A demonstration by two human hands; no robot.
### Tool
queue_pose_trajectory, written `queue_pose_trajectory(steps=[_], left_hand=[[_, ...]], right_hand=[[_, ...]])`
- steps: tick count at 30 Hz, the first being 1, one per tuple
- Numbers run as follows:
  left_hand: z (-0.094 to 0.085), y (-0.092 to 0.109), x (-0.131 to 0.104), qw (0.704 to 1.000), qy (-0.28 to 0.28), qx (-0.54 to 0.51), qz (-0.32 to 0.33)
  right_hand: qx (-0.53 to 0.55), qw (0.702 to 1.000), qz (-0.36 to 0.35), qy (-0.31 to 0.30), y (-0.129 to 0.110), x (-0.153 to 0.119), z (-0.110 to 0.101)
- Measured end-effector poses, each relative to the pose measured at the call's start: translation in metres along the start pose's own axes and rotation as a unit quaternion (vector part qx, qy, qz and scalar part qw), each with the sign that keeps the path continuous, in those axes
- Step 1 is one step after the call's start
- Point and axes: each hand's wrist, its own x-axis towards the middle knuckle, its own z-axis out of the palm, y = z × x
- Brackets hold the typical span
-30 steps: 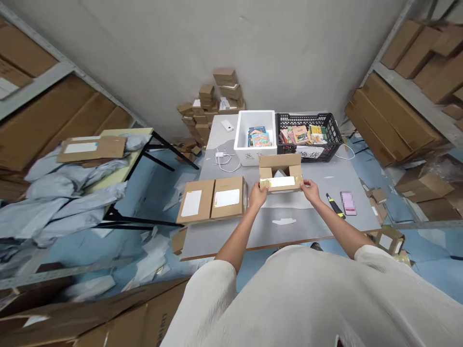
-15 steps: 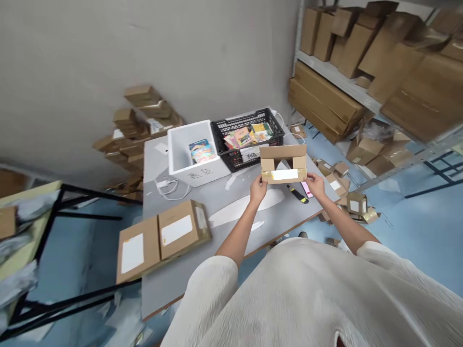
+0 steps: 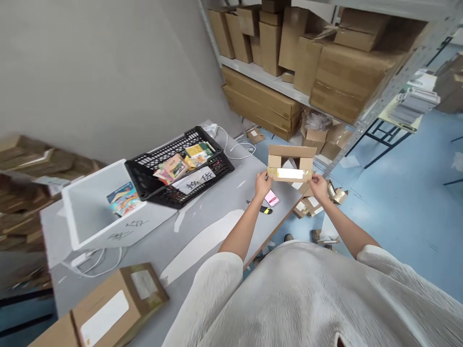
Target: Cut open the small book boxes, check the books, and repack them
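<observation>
An opened cardboard box (image 3: 292, 151) with a white label and its flaps up is held between my two hands, near the right end of the table. My left hand (image 3: 263, 185) is closed on the box's left lower corner. At the opposite corner, my right hand (image 3: 319, 187) grips it with fingers and thumb. Some white material shows inside the box, too small to name. Below and left of the box, a phone (image 3: 271, 198) with a pink screen lies beside a black and yellow utility knife (image 3: 265, 210), partly behind my left forearm.
On the grey table (image 3: 217, 202) stand a black crate (image 3: 152, 188) of booklets, a white foam box (image 3: 94, 193) and taped cartons (image 3: 108, 308). A metal shelf (image 3: 267, 77) loaded with cartons rises at the back right. Discarded boxes (image 3: 307, 207) litter the blue floor beyond the table edge.
My view has turned to the right, so the table and crates sit further left. The box, still in both hands, has moved right, from over the table towards its right edge.
</observation>
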Motion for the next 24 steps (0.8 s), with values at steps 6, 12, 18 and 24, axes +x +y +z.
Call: queue_pose_trajectory(steps=[6,12,18,24], left_hand=[[0.052,0.002,0.010,0.995,-0.029,-0.063,-0.067],[0.050,-0.010,-0.002,0.992,-0.049,-0.050,-0.108],[0.022,-0.020,-0.011,0.990,-0.015,-0.048,-0.133],[-0.016,-0.036,-0.035,0.985,0.041,-0.025,-0.163]], right_hand=[[0.047,0.995,0.084,0.000,0.038,0.009,-0.026],[0.067,0.988,0.107,-0.087,0.044,0.009,-0.016],[0.074,0.979,0.094,-0.163,0.027,0.006,0.012],[0.073,0.964,0.084,-0.242,0.013,0.000,0.045]])
